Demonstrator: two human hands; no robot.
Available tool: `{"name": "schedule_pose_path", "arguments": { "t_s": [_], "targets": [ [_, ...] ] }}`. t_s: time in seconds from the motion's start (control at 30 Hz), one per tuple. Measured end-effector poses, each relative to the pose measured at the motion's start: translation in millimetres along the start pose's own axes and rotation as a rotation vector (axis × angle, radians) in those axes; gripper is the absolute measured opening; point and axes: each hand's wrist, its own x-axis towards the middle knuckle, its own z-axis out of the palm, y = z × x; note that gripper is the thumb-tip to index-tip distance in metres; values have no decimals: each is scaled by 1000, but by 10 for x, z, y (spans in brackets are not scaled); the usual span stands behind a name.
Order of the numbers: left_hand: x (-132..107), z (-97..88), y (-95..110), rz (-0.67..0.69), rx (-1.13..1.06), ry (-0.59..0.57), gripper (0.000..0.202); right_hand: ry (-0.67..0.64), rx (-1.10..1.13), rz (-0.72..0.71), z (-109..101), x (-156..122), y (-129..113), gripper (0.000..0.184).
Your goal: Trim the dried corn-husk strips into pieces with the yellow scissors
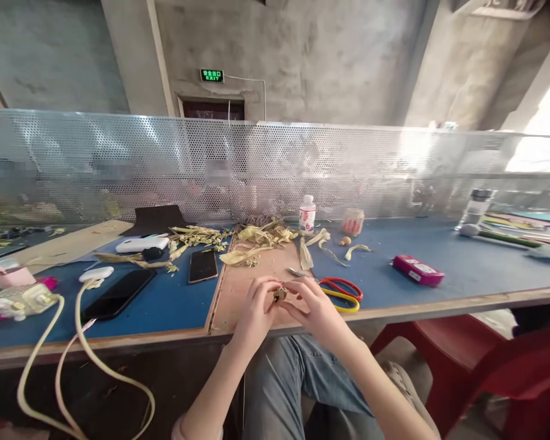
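Note:
My left hand and my right hand meet over the front edge of a bare wooden board. Between their fingertips is a small brownish piece with a dark spot; its kind is too small to make out. Both hands are closed in a pinch around it. Just beyond my right hand lie scissors with red and yellow handles, their blades partly hidden by the hand. Pale dried husks are heaped at the back of the board. A few loose husk strips lie right of the heap.
Two phones, a white power bank and a cable are on the left. At the back stand a white bottle and a plastic cup. A magenta box lies right. A perforated metal screen borders the table.

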Motion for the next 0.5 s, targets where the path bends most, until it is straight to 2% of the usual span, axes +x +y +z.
{"name": "schedule_pose_path", "arguments": {
  "t_s": [0.17,0.5],
  "targets": [
    [-7,2,-4,50,57,-22,34,90,90,-12,138,-34,135,11],
    [-18,27,13,62,38,-76,23,85,148,-1,157,-125,228,18]
  ]
}}
